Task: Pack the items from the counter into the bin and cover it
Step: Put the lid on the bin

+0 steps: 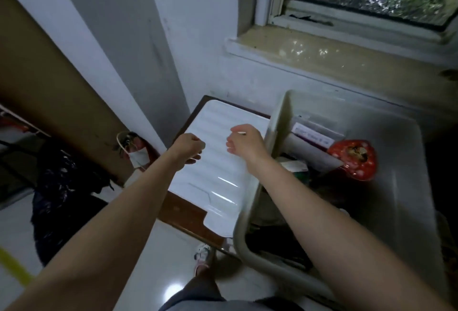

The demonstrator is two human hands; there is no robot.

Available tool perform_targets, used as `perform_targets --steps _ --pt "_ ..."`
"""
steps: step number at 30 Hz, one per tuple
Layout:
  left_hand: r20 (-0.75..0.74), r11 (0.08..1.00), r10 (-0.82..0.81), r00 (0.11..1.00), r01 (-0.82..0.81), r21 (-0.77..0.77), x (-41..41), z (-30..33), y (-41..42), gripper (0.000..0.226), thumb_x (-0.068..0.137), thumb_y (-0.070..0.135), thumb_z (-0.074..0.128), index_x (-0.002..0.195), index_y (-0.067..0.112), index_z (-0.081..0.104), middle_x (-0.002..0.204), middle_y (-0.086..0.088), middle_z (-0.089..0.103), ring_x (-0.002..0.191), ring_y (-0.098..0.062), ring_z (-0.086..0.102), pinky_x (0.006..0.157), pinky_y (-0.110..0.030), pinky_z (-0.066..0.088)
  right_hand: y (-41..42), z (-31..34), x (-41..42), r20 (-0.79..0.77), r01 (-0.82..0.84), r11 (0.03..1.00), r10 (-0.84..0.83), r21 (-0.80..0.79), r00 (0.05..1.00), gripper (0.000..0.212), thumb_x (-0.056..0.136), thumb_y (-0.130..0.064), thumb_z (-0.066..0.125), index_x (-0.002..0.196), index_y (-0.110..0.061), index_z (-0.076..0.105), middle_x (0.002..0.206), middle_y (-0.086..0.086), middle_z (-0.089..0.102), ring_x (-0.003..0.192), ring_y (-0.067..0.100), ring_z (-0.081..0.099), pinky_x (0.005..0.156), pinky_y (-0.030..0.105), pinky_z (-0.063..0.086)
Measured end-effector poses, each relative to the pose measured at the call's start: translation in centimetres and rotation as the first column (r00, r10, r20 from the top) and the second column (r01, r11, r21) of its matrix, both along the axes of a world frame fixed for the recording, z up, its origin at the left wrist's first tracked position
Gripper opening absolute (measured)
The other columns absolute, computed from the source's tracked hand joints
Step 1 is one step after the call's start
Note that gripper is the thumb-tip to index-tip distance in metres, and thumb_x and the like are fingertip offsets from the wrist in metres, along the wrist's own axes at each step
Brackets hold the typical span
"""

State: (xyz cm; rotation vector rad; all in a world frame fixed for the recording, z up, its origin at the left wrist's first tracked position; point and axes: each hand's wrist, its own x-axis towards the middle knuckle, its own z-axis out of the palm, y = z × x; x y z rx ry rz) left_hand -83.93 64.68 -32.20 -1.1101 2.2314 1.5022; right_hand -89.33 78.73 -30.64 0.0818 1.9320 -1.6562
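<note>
Near edge: both bare forearms reach forward from the bottom of the view, over the pale glossy floor (153, 256) and a foot in a white-and-pink shoe (203, 256). The large translucent grey plastic bin (396, 199) stands open at right on the brown wooden table (183, 211), its rim just beside the flat white ribbed plastic lid (218, 162), which lies on the table to the bin's left, likely parked there so the bin stays open for packing. Inside the bin: a red round packet with white spots (353, 159), a purple-and-white flat box (313, 136) and darker items, too dim to name. Packing looks close to done, cover not yet on. The left hand (187, 148) hovers over the lid's left part, fingers curled in loosely, holding nothing that shows. The right hand (244, 141) hovers over the lid's right part near the bin rim, fingers half curled and apart, empty. Contact with the lid cannot be told. Both look set to take the lid. Beyond: white wall (198, 25), window sill (334, 58).
</note>
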Motion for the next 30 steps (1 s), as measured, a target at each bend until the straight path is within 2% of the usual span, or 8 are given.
perform_targets --steps 4,6,9,12,16,20,24,30 --pt "0.184 1.0 0.005 0.983 -0.006 0.004 1.1 -5.6 -6.6 0.011 0.093 0.01 0.052 0.101 0.002 0.051 0.1 -0.016 0.052 0.09 -0.024 0.051 0.078 -0.031 0.043 -6.2 -5.2 0.7 0.122 -0.214 0.953 0.192 0.216 0.974 0.028 0.084 -0.001 0.046 0.061 -0.014 0.04 0.06 0.004 0.037 0.053 0.019 0.038 0.056 0.026 0.036" --pt "0.241 1.0 -0.016 0.971 0.021 -0.02 1.3 -8.5 -9.5 0.013 0.091 0.009 0.054 0.101 0.001 0.051 0.099 -0.017 0.052 0.089 -0.025 0.05 0.078 -0.032 0.044 -8.2 -8.5 0.8 0.16 -0.247 0.913 0.204 0.324 0.966 0.032 0.084 -0.005 0.046 0.058 -0.018 0.032 0.058 0.003 0.03 0.05 0.018 0.031 0.05 0.021 0.03" --pt "0.311 0.992 -0.088 0.946 0.112 -0.059 1.0 -12.7 -13.2 0.03 0.088 0.013 0.057 0.114 -0.002 0.051 0.1 -0.014 0.05 0.088 -0.025 0.05 0.074 -0.034 0.046 -10.2 -12.8 0.6 0.179 -0.207 0.9 0.148 0.383 0.973 0.008 0.085 -0.008 0.048 0.087 -0.013 0.053 0.082 0.006 0.045 0.063 0.018 0.04 0.052 0.021 0.03" --pt "0.313 0.982 -0.126 0.941 0.162 -0.093 -0.5 -16.4 -15.4 0.039 0.084 0.011 0.058 0.12 -0.002 0.049 0.105 -0.013 0.051 0.09 -0.025 0.05 0.066 -0.027 0.044 -11.6 -16.2 -0.3 0.147 -0.139 0.907 0.086 0.398 0.985 0.036 0.088 -0.008 0.048 0.123 -0.01 0.052 0.113 0.009 0.053 0.093 0.022 0.05 0.073 0.019 0.035" --pt "0.328 0.973 -0.117 0.938 0.174 -0.15 -2.2 -19.5 -16.5 0.04 0.082 0.008 0.058 0.118 -0.006 0.052 0.112 -0.018 0.055 0.102 -0.029 0.055 0.079 -0.032 0.047 -13.2 -19.1 -1.2 0.132 -0.134 0.895 0.085 0.426 0.988 0.039 0.087 -0.008 0.05 0.127 -0.009 0.051 0.117 0.013 0.056 0.098 0.025 0.055 0.078 0.024 0.039" --pt "0.329 0.956 -0.125 0.936 0.203 -0.213 -3.0 -20.9 -16.8 0.036 0.084 0.01 0.057 0.117 -0.005 0.053 0.114 -0.022 0.058 0.107 -0.035 0.057 0.094 -0.043 0.05 -13.8 -21.2 -1.3 0.194 -0.11 0.896 0.028 0.429 0.981 0.041 0.085 -0.01 0.051 0.126 -0.007 0.05 0.096 0.012 0.051 0.076 0.021 0.048 0.06 0.024 0.037" --pt "0.319 0.963 -0.066 0.945 0.144 -0.227 -3.5 -21.8 -17.4 0.043 0.085 0.012 0.057 0.123 -0.002 0.045 0.119 -0.022 0.051 0.109 -0.037 0.054 0.095 -0.046 0.05 -13.8 -22.5 -1.1 0.213 -0.082 0.889 -0.018 0.45 0.977 0.038 0.087 -0.01 0.05 0.125 -0.01 0.051 0.103 0.007 0.047 0.089 0.022 0.048 0.081 0.035 0.047" --pt "0.264 0.983 -0.005 0.965 0.053 -0.177 -4.2 -22.1 -18.2 0.024 0.083 -0.001 0.05 0.102 -0.01 0.061 0.098 -0.022 0.06 0.099 -0.037 0.059 0.086 -0.041 0.053 -14.3 -23.0 -1.2 0.25 -0.093 0.901 -0.017 0.423 0.968 0.036 0.086 -0.011 0.05 0.123 -0.012 0.052 0.104 0.006 0.048 0.091 0.021 0.049 0.086 0.036 0.048"
